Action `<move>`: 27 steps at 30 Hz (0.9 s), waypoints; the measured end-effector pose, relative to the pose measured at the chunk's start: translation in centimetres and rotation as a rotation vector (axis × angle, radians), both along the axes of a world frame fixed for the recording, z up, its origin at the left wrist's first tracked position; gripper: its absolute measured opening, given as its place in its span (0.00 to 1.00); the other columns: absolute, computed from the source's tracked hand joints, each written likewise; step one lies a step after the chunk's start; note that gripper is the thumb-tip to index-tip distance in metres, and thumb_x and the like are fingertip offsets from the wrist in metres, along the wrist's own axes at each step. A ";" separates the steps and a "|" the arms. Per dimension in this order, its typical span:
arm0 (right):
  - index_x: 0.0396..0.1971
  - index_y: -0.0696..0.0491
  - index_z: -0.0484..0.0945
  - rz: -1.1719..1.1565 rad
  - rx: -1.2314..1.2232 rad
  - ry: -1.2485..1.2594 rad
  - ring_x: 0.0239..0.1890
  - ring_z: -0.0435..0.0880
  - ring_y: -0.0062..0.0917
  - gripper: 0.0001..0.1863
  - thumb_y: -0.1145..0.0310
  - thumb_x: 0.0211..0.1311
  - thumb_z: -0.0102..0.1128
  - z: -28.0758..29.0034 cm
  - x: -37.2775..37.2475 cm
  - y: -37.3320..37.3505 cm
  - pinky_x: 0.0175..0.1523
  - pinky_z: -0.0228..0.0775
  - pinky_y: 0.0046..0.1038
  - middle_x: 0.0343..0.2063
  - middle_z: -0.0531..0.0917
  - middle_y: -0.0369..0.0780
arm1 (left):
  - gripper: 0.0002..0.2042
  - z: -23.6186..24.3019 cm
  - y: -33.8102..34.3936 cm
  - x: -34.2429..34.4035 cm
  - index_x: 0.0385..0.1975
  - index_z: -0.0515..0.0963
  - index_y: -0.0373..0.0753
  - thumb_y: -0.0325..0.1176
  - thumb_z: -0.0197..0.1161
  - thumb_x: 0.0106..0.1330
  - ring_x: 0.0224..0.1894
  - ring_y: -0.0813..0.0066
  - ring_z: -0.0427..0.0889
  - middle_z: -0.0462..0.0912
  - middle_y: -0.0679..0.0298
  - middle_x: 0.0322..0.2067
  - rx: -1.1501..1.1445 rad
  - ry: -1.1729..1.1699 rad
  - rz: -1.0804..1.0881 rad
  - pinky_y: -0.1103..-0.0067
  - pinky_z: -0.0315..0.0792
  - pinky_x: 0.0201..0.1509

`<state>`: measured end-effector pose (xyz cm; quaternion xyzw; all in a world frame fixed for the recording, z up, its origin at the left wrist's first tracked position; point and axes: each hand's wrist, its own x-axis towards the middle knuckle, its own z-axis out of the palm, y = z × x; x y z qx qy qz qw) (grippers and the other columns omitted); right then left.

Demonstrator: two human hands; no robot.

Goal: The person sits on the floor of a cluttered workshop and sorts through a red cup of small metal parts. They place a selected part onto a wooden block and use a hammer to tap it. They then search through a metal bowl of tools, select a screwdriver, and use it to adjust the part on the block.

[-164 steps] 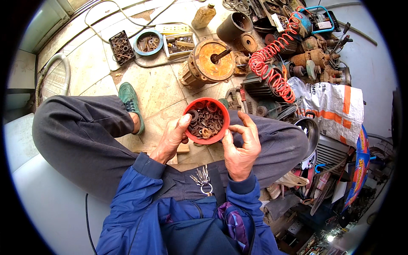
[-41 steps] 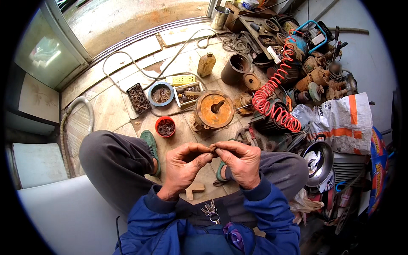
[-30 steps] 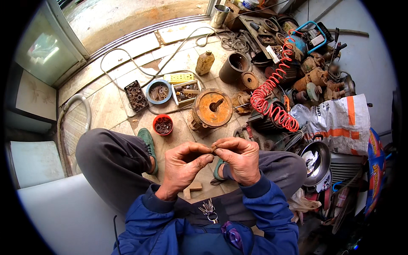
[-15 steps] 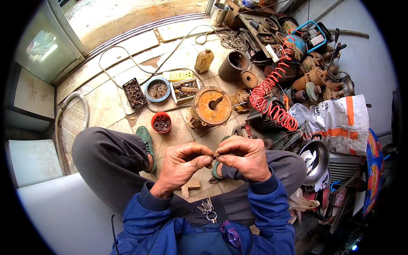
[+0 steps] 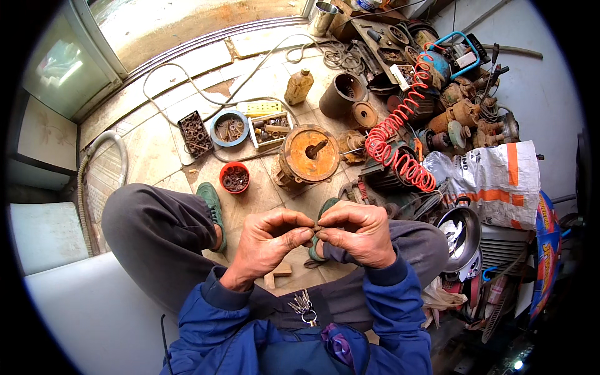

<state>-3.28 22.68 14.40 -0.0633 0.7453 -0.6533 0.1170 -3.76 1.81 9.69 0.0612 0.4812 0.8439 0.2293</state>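
Near a rusty, round-flanged motor (image 5: 306,156), left hand (image 5: 265,245) and right hand (image 5: 364,236) pinch a small, dull-brown part (image 5: 317,228) in their fingers (image 5: 291,217), hiding its direction and long axis from me.

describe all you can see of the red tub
The red tub is round and open-topped, its wall plastic-looking. It stands upright on the tiled floor, holding many dark, rusty-looking metal parts, some ring-shaped. It sits left of the rusty motor housing, near the green shoe, apart from the left hand and right hand.
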 end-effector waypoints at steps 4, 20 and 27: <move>0.38 0.61 0.85 0.046 0.104 0.174 0.34 0.83 0.19 0.11 0.80 0.54 0.73 -0.2 -0.2 -0.1 0.38 0.74 0.21 0.31 0.86 0.39 | 0.10 -0.1 0.1 -0.2 0.43 0.82 0.28 0.27 0.68 0.68 0.35 0.80 0.83 0.86 0.62 0.34 0.018 -0.030 -0.004 0.83 0.79 0.41; 0.37 0.57 0.87 0.034 0.173 0.310 0.34 0.84 0.26 0.14 0.80 0.48 0.74 -0.1 -0.3 -0.1 0.38 0.75 0.24 0.32 0.84 0.41 | 0.18 -0.6 0.6 0.0 0.49 0.77 0.31 0.33 0.73 0.63 0.41 0.66 0.87 0.85 0.57 0.41 0.340 -0.394 -0.088 0.72 0.84 0.48; 0.37 0.56 0.87 0.009 0.196 0.351 0.34 0.84 0.26 0.14 0.81 0.47 0.74 -0.1 -0.3 0.0 0.39 0.76 0.25 0.32 0.84 0.42 | 0.16 -1.2 0.6 0.0 0.48 0.78 0.29 0.30 0.71 0.64 0.41 0.68 0.87 0.85 0.55 0.42 0.401 -0.423 -0.123 0.74 0.83 0.48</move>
